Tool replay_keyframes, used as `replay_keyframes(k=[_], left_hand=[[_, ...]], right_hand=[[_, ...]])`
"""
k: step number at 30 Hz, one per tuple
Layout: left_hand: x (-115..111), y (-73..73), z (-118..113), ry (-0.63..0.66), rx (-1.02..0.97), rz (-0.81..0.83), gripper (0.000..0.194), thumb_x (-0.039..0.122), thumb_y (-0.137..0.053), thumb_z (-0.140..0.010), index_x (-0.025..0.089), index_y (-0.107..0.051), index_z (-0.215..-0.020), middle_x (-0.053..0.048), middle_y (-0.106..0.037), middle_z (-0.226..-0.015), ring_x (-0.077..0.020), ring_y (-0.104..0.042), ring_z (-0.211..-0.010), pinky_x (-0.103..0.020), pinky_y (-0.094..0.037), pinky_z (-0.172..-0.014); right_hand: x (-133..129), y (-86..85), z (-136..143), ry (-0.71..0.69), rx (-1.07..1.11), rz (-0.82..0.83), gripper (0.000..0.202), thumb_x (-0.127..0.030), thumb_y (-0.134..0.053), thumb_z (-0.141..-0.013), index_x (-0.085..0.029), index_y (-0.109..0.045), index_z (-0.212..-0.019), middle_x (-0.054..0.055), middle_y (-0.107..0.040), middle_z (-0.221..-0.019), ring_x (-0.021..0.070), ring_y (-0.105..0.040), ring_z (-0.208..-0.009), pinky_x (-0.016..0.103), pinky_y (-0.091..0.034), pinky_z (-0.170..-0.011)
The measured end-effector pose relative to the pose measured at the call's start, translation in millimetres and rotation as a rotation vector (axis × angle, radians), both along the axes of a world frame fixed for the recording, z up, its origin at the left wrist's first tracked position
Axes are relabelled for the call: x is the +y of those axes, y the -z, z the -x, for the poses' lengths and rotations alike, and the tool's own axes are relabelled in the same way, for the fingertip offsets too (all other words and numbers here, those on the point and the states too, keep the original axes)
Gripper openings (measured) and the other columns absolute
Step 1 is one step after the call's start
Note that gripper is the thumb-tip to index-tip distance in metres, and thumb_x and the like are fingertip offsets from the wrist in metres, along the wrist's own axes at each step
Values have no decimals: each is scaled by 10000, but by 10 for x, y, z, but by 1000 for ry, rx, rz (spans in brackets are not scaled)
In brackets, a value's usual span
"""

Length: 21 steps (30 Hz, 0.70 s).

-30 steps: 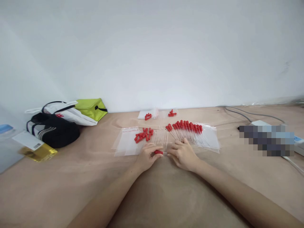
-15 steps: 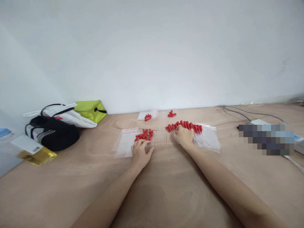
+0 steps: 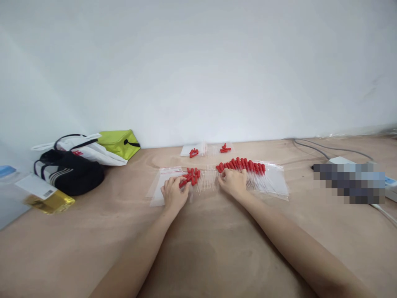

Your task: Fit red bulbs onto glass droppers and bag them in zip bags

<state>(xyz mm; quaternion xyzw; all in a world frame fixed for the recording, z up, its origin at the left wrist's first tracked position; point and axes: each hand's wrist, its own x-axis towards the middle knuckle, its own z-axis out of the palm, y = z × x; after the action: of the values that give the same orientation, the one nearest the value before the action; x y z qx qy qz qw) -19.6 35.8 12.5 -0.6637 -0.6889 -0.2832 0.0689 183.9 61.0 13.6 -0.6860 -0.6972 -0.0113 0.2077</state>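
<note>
My left hand (image 3: 175, 193) is at the near left of a pile of red rubber bulbs (image 3: 194, 176), its thumb and fingers closed on one of them. That pile lies on clear zip bags (image 3: 158, 190). A row of thin clear dropper tubes (image 3: 207, 180) lies in the middle. At the right end of that row my right hand (image 3: 234, 181) pinches a tube, its fingertips partly hidden. Beyond and beside this hand, several droppers with red bulbs (image 3: 245, 164) lie fanned out on more clear bags (image 3: 276, 178).
Farther back, small bags carry more red bulbs (image 3: 194, 152) and a second small group (image 3: 225, 148). On the left are a black bag (image 3: 74, 176), a lime-green bag (image 3: 116, 142) and a packet of yellow liquid (image 3: 51, 202). Grey cables (image 3: 313, 149) and a blurred-out object (image 3: 349, 182) are at right.
My left hand has shifted left and closed on a red bulb. My right hand has moved slightly left and nearer, from the red-bulbed droppers to the clear tubes.
</note>
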Motion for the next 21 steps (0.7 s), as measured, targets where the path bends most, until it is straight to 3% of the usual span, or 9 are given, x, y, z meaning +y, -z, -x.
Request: replay_keyframes(k=[8,17,21], left_hand=[[48,-9,72,3,100,5,207,401,-575,-729,227,-630,-828,-47,-580,-869,-252,-488,-890,-346,-309,-718],[96,21,127,65,200,44,151,242,-495,-799,213,-601,-903,-54,-650,-870,-256,-517,-875,-351,-310,-706],[94,21,121,84,153,17,191,197,-477,-800,188,-588,-955,-69,-642,-868,-262,-510,-854,-360,-342,-725]], right_hand=[[-60,-65,110,-5,-88,138,320,-312,-398,-762,-116,-646,-715,136,-651,-714,214,-577,-659,394,-256,-753],[-66,-62,178,-12,-118,148,262,-270,-427,-758,-116,-637,-728,170,-651,-745,244,-591,-683,407,-262,-740],[-79,-28,145,-4,-99,67,281,-285,-386,-784,-117,-606,-734,143,-650,-719,221,-580,-654,396,-248,-731]])
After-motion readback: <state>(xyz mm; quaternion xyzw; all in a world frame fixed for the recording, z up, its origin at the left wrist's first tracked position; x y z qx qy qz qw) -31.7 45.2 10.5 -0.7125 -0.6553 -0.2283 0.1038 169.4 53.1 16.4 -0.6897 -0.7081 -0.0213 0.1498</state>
